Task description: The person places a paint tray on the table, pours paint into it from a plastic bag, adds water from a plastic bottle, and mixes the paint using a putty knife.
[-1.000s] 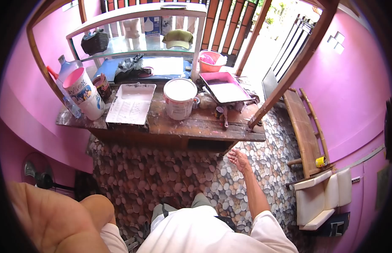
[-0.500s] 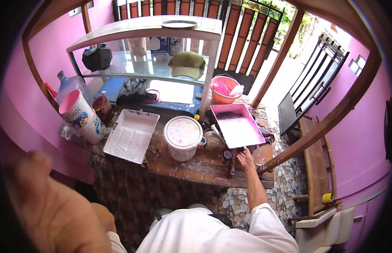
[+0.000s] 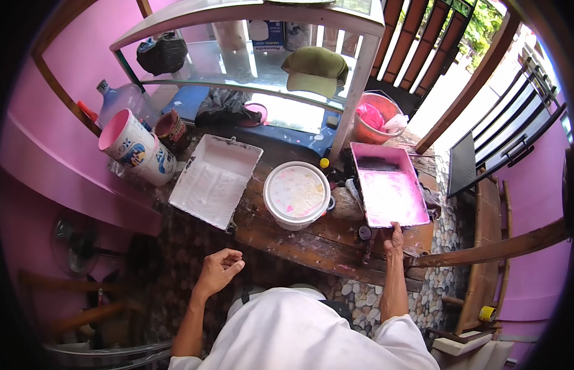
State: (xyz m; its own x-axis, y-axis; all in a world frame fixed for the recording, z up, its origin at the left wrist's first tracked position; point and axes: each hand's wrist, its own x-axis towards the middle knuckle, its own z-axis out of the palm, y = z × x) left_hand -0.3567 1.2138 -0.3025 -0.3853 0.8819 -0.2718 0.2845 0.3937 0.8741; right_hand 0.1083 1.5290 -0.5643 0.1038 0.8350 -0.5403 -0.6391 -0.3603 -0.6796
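My right hand grips the near edge of a pink-stained paint tray, the thumb over its rim and the other fingers mostly hidden underneath. My left hand hovers in front of the table, loosely curled, with a gap between thumb and fingers and nothing in it. Nearest to it on the table are a white-coated paint tray and a lidded white bucket, its lid splashed with pink and yellow. A small dark container and a brush-like tool sit just left of my right hand.
Behind the trays stands a glass display case with a green cap. An orange bucket is at the back right. A tilted printed bucket and a water jug stand left. A wooden post slants at right.
My left hand has gone from close to the camera to in front of the table. My right hand has closed on the pink-stained tray's edge. The view has shifted.
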